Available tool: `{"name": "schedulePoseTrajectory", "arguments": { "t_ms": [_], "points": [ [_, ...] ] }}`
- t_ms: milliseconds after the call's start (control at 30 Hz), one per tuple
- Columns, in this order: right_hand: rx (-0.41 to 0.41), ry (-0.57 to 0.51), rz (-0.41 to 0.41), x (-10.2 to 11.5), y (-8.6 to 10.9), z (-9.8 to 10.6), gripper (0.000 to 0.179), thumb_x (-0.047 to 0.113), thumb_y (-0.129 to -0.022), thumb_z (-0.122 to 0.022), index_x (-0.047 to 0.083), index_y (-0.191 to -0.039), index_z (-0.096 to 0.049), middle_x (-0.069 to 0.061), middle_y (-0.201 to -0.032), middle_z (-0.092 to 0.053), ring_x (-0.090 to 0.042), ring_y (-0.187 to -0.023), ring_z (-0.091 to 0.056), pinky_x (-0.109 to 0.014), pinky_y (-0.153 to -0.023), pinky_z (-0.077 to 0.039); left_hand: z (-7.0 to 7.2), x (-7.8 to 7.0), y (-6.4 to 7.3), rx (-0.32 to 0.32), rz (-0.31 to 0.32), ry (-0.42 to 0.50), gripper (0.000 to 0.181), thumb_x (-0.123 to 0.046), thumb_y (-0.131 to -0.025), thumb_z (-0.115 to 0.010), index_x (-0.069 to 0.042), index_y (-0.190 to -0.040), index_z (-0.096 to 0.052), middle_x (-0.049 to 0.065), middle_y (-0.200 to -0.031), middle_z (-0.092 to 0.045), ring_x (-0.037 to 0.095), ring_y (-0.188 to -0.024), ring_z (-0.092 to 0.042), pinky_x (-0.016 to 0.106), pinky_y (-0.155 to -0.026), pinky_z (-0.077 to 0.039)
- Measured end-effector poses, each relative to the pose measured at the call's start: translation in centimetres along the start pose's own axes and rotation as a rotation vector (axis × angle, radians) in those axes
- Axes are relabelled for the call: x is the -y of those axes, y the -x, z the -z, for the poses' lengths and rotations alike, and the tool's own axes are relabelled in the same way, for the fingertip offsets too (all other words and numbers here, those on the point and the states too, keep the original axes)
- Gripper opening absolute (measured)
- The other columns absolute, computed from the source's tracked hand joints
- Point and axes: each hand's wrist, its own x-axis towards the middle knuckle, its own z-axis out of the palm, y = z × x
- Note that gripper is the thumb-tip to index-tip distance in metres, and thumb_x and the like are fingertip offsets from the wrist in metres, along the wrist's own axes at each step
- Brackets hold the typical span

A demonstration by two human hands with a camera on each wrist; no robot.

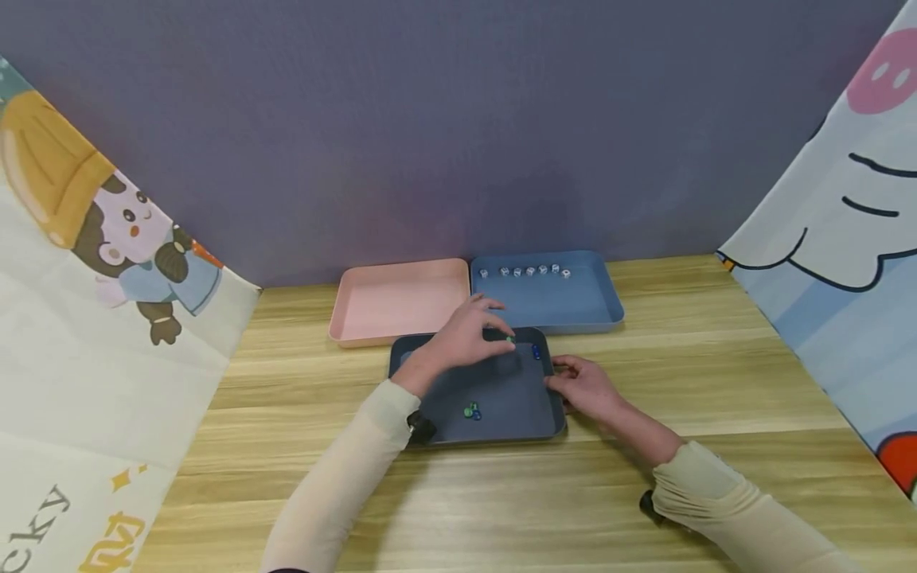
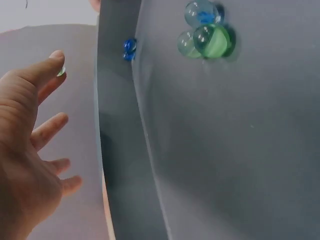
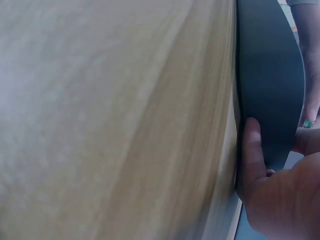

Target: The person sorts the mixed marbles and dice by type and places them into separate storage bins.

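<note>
On the wooden worktop (image 1: 501, 493), nearest the person, lies a dark tray (image 1: 501, 398). Near its front sit three marbles (image 1: 471, 411) touching one another: two green, one clear with blue, seen large in the left wrist view (image 2: 205, 31). The right hand (image 1: 583, 387) holds the tray's right rim, thumb on the outer wall and fingers curled over the edge, a grip clamped on the tray; the right wrist view shows the thumb (image 3: 252, 150) pressed along the wall. The left hand (image 1: 466, 334) hovers over the tray's far part and pinches a green marble (image 1: 510, 340) at its fingertips, the other fingers spread loosely. Just right of it a blue marble (image 1: 536, 352) lies by the tray's far right corner.

Beyond the dark tray stand two more, side by side and touching: a pink tray (image 1: 372, 314) on the left and a blue tray (image 1: 587, 306) on the right. Along the blue tray's far wall runs a row of small white dice (image 1: 530, 271).
</note>
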Motion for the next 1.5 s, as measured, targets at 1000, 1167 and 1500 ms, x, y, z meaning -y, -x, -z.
{"name": "schedulePoseTrajectory", "arguments": {
  "t_ms": [1000, 1167, 1500],
  "points": [
    [0.015, -0.027, -0.009, -0.5, -0.1, 0.4, 0.056, 0.013, -0.093, -0.063, -0.003, -0.143, -0.042, -0.015, -0.095, -0.060, -0.019, -0.070, -0.060, -0.035, -0.060, -0.056, 2.5, 8.2, -0.2, -0.213, 0.301, 0.391, 0.019, -0.026, -0.087, -0.075, -0.010, -0.097, -0.078, 0.007, -0.126, -0.061, 0.021, -0.123, -0.050, 0.044, -0.102, -0.040],
    [0.014, -0.039, -0.010, -0.4, -0.1, 0.4, 0.055, 0.013, -0.094, -0.062, -0.002, -0.143, -0.043, -0.015, -0.095, -0.060, -0.019, -0.069, -0.061, -0.035, -0.060, -0.056, 2.4, 9.0, -0.7, -0.234, 0.316, 0.399, 0.014, -0.023, -0.088, -0.075, -0.012, -0.096, -0.079, 0.001, -0.113, -0.066, 0.018, -0.108, -0.057, 0.040, -0.092, -0.047],
    [0.019, -0.028, -0.024, -0.5, 0.3, 0.2, 0.055, 0.012, -0.093, -0.064, -0.001, -0.142, -0.045, -0.013, -0.091, -0.060, -0.020, -0.069, -0.058, -0.036, -0.060, -0.055, 1.8, 8.9, -1.2, -0.279, 0.341, 0.427, 0.015, -0.019, -0.091, -0.071, -0.006, -0.097, -0.076, 0.003, -0.103, -0.070, 0.019, -0.097, -0.062, 0.039, -0.086, -0.051]
  ]
}}
